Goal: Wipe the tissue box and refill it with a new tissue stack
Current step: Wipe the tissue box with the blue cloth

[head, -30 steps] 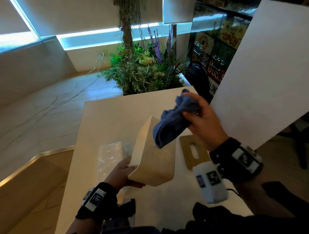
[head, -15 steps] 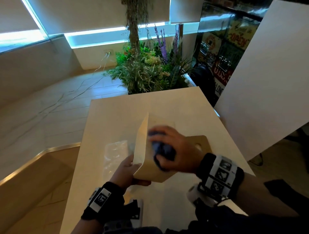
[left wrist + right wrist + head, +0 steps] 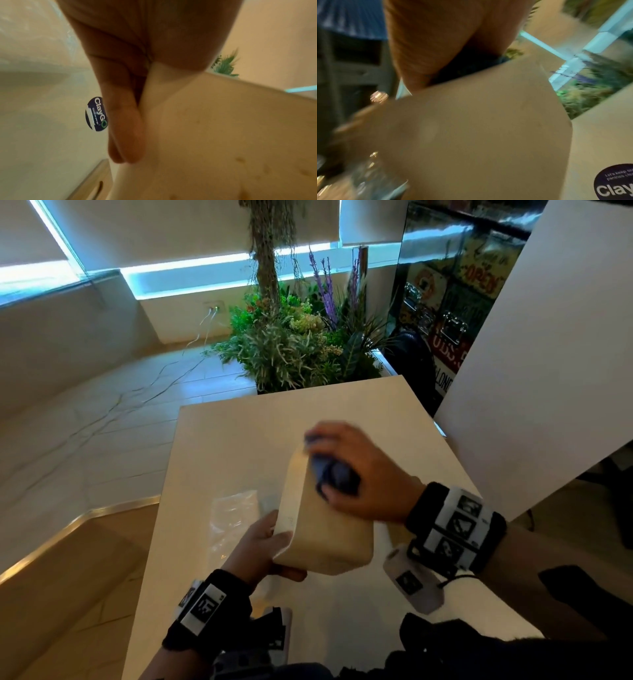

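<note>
A cream tissue box (image 3: 318, 535) is held tilted above the table (image 3: 239, 440). My left hand (image 3: 263, 546) grips its near left corner, fingers (image 3: 126, 128) along one wall and thumb underneath. My right hand (image 3: 356, 474) holds a bunched blue cloth (image 3: 334, 472) and presses it on the box's upper far face (image 3: 471, 121). The cloth (image 3: 465, 67) shows dark under the palm in the right wrist view. A clear plastic tissue pack (image 3: 233, 518) lies on the table left of the box. The wooden lid is hidden behind the box and hand.
A round dark sticker (image 3: 97, 114) marks the tabletop. A planter of green and purple plants (image 3: 301, 347) stands past the table's far edge. A large white board (image 3: 534, 371) leans at the right. Floor drops away on the left.
My right hand brought the cloth down from above onto the box, then slid it toward the box's far upper end. The left hand kept its hold on the corner.
</note>
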Demonstrator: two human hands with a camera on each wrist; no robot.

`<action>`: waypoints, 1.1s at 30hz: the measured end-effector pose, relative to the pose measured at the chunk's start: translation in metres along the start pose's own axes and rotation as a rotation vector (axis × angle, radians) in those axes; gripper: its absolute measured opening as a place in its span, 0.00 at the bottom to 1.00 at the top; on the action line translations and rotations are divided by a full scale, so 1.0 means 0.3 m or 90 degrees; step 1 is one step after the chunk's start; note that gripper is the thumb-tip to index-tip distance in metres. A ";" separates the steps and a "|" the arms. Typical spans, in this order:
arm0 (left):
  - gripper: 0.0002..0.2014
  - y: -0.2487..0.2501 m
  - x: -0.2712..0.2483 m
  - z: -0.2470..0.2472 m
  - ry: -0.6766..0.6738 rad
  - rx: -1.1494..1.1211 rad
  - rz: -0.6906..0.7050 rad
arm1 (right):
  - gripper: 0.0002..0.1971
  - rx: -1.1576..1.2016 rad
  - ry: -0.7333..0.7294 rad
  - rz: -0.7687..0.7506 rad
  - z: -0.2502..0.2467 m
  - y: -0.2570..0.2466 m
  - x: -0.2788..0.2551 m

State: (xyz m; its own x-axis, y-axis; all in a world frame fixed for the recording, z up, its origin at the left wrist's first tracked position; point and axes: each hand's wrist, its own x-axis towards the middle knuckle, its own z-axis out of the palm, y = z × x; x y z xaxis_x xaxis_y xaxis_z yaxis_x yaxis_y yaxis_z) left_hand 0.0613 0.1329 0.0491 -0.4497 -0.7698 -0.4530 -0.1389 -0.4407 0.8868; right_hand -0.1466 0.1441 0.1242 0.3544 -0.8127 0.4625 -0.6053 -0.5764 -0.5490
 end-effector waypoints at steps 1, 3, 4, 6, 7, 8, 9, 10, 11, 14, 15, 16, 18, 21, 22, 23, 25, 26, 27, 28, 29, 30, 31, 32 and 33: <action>0.19 0.005 -0.003 -0.001 0.001 -0.006 -0.003 | 0.22 0.005 -0.067 -0.083 0.014 -0.032 -0.021; 0.25 0.001 -0.008 -0.008 -0.001 -0.007 -0.006 | 0.22 0.034 -0.195 -0.216 0.034 -0.069 -0.069; 0.27 0.000 -0.012 -0.010 -0.007 -0.008 -0.007 | 0.23 0.041 -0.227 -0.250 0.031 -0.069 -0.090; 0.26 -0.004 -0.017 -0.009 -0.020 -0.027 -0.018 | 0.25 0.055 -0.213 -0.202 0.013 -0.036 -0.118; 0.25 -0.004 -0.017 -0.004 -0.024 -0.039 -0.025 | 0.26 0.068 -0.169 -0.117 0.008 -0.004 -0.121; 0.23 -0.003 -0.017 0.002 -0.028 -0.047 -0.031 | 0.28 0.078 -0.112 0.001 0.003 0.024 -0.111; 0.22 -0.002 -0.017 0.010 -0.027 -0.047 -0.035 | 0.29 0.086 -0.067 0.140 -0.001 0.045 -0.093; 0.22 0.002 -0.019 0.018 -0.029 -0.042 -0.036 | 0.29 0.099 -0.059 0.274 -0.007 0.056 -0.067; 0.22 0.001 -0.014 0.021 -0.028 -0.034 -0.040 | 0.28 0.127 -0.081 0.374 -0.008 0.066 -0.045; 0.20 -0.002 -0.009 0.031 -0.016 -0.016 -0.052 | 0.24 0.151 -0.097 0.345 0.009 0.028 -0.033; 0.19 -0.003 -0.007 0.032 -0.010 -0.017 -0.049 | 0.24 0.131 -0.074 0.258 0.015 -0.009 -0.040; 0.20 -0.006 -0.006 0.033 -0.003 -0.018 -0.045 | 0.24 0.101 -0.069 0.153 0.026 -0.047 -0.052; 0.24 -0.012 -0.006 0.038 0.012 -0.028 -0.049 | 0.20 0.008 -0.073 -0.088 0.065 -0.079 -0.091; 0.13 -0.020 -0.015 0.049 -0.002 -0.078 -0.112 | 0.11 -0.102 -0.028 -0.279 0.113 -0.034 -0.135; 0.08 -0.017 -0.020 0.055 -0.005 -0.107 -0.137 | 0.10 -0.120 -0.033 -0.294 0.126 -0.015 -0.153; 0.04 -0.024 -0.016 0.052 0.003 -0.131 -0.151 | 0.09 -0.124 -0.053 -0.307 0.140 -0.004 -0.175; 0.04 -0.029 -0.010 0.051 0.012 -0.183 -0.144 | 0.07 -0.102 -0.114 -0.348 0.173 0.000 -0.222; 0.06 -0.018 -0.011 0.052 0.012 -0.197 -0.134 | 0.07 -0.100 -0.133 -0.366 0.181 -0.001 -0.236; 0.05 -0.005 -0.012 0.055 0.013 -0.188 -0.133 | 0.06 -0.102 -0.131 -0.370 0.183 -0.003 -0.237; 0.04 0.008 -0.013 0.057 0.018 -0.163 -0.140 | 0.06 -0.101 -0.108 -0.352 0.180 -0.001 -0.227; 0.05 0.018 -0.012 0.056 0.026 -0.127 -0.149 | 0.07 -0.093 -0.060 -0.315 0.175 0.002 -0.208; 0.09 0.031 -0.013 0.060 0.027 -0.100 -0.159 | 0.07 -0.081 0.007 -0.257 0.167 0.006 -0.189; 0.13 0.041 -0.017 0.064 0.023 -0.079 -0.171 | 0.09 -0.071 0.081 -0.177 0.155 0.011 -0.166; 0.15 0.050 -0.021 0.066 0.012 -0.064 -0.184 | 0.11 -0.054 0.145 -0.084 0.142 0.012 -0.146; 0.16 0.048 -0.019 0.061 0.006 -0.053 -0.195 | 0.14 -0.031 0.188 -0.006 0.136 0.011 -0.129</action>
State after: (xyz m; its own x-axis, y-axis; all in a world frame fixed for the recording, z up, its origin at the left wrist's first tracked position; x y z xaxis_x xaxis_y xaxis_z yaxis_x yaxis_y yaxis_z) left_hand 0.0456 0.1393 0.0662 -0.3895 -0.6003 -0.6986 -0.1928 -0.6885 0.6991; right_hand -0.1332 0.1703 0.0762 0.1423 -0.7432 0.6538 -0.6385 -0.5736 -0.5131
